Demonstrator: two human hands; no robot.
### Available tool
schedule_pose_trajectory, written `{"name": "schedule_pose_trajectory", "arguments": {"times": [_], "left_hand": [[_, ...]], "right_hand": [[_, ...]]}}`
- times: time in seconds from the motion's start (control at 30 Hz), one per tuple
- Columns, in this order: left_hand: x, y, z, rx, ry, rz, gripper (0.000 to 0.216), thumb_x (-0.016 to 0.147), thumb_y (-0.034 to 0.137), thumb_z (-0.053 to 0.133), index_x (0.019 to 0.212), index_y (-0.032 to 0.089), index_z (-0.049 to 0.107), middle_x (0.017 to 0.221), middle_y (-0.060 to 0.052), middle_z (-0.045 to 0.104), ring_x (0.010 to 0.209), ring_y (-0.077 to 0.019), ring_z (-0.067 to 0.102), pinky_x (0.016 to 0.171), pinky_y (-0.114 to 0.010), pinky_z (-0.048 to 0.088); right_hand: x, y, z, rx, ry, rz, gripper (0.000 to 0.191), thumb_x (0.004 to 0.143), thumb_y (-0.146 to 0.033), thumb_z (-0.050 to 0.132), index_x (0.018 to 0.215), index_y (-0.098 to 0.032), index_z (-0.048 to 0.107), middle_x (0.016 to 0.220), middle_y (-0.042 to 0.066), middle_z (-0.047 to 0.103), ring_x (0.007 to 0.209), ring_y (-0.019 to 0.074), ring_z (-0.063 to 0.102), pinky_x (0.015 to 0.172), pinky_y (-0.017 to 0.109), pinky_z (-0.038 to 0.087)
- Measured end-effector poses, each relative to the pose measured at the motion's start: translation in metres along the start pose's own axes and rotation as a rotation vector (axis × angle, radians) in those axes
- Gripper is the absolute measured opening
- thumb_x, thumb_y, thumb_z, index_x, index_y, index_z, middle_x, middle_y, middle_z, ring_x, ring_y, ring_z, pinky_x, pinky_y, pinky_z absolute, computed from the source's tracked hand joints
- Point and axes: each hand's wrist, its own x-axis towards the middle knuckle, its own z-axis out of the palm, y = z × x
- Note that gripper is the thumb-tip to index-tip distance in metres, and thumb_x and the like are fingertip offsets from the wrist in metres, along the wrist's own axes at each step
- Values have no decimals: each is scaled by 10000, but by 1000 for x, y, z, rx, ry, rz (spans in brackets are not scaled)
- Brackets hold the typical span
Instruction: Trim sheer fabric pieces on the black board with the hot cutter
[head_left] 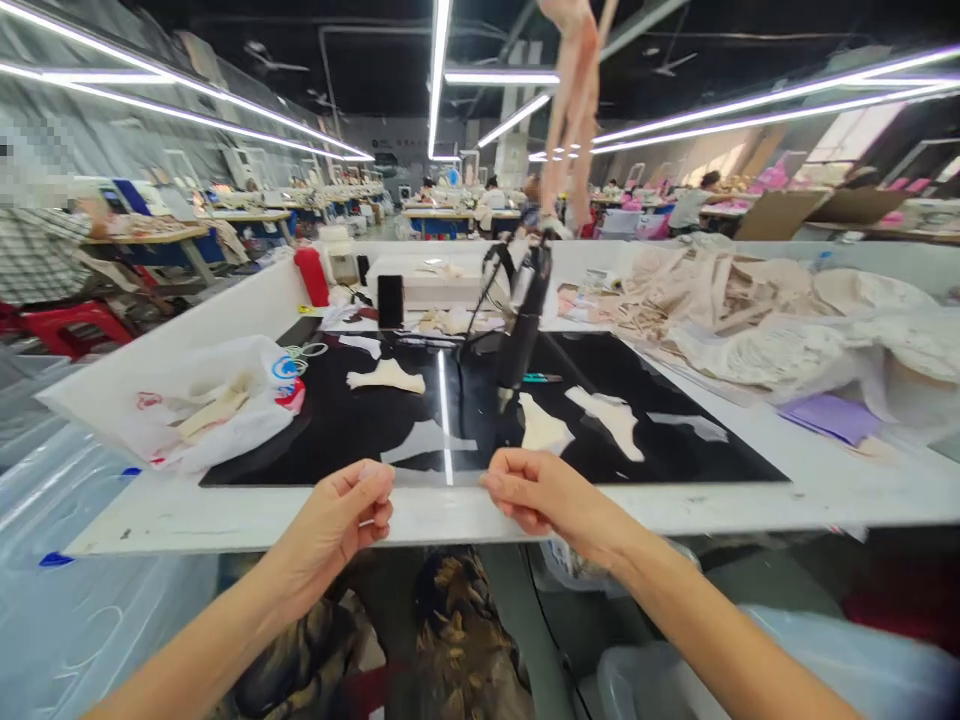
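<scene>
Over the near edge of the black board (675,462), the left hand (349,510) and right hand (544,495) each have their grip pinched together, seemingly on opposite ends of a sheer strip (439,479), probably to keep it spread. Cream pieces (386,377) lie apart on the board, perhaps for easy lifting; left of it rests a plastic bag (255,372).

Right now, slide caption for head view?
Left hand and right hand pinch a translucent strip by the near edge of a black panel, pale pieces beyond.
</scene>
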Motion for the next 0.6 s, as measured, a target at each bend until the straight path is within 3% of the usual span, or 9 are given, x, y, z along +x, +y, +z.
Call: {"name": "schedule_pose_trajectory", "arguments": {"times": [0.23, 0.6], "left_hand": [[8, -5, -6, -48, -8, 11, 589, 655, 574, 922, 685, 175, 489, 617, 58, 463, 564, -55, 395, 564, -183, 398], [11, -6, -24, -29, 35, 22, 555, 713, 578, 891, 714, 180, 504, 674, 50, 457, 567, -58, 421, 465, -158, 362]], "right_hand": [[12, 18, 4, 19, -89, 92, 612, 700, -661, 857, 673, -199, 456, 554, -87, 447, 438, 16, 271, 460, 206, 143], [17, 28, 23, -69, -202, 193, 660, 662, -774, 807, 693, -226, 440, 559, -57, 506, 443, 43, 297, 464, 223, 158]]}}
